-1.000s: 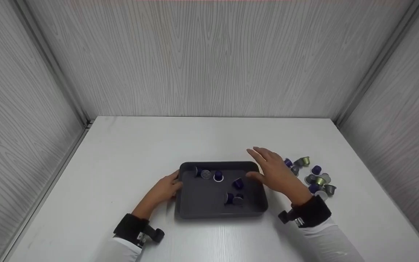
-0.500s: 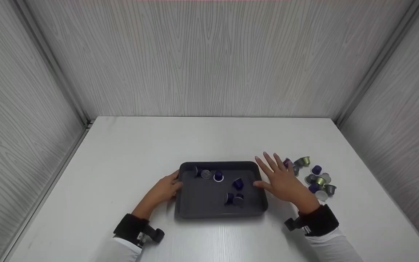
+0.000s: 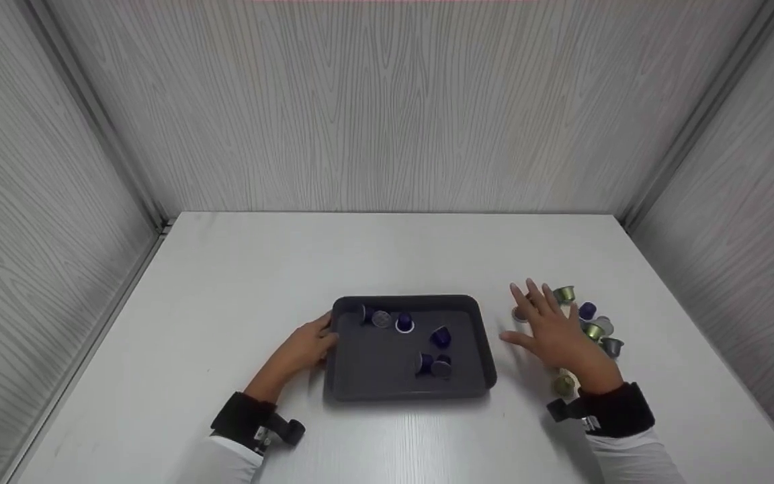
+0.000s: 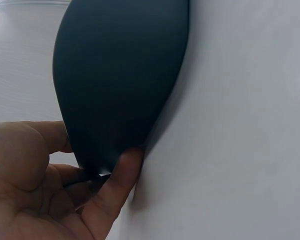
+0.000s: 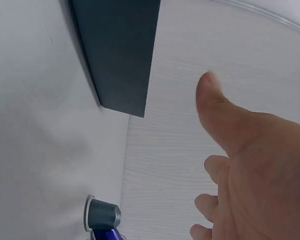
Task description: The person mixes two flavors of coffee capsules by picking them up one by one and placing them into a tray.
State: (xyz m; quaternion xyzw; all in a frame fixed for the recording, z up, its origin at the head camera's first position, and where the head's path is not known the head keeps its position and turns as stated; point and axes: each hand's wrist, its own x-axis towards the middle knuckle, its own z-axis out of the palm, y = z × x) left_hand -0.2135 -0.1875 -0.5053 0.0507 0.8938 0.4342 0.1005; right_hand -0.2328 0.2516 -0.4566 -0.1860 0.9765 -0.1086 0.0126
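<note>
The left hand [image 3: 306, 345] grips the tray [image 3: 370, 373], fingers and thumb at its end wall. The right hand [image 3: 553, 333] has fingers spread, holding nothing; loose pods [image 3: 592, 331] lie under and right of them. Since earlier, it has shifted rightward, away from the tray's rim.

Bench [image 3: 252, 269] wht, w/ soft sheen approx. 6 o'clock. Back wall [image 3: 387, 107] at 12: lt-grey woodgrain, mostly vert. Left wall [image 3: 31, 242] at 9 & right wall [image 3: 736, 215] at 3, similar grain. Dk corner strips [image 3: 95, 117] at 10 & 2.
</note>
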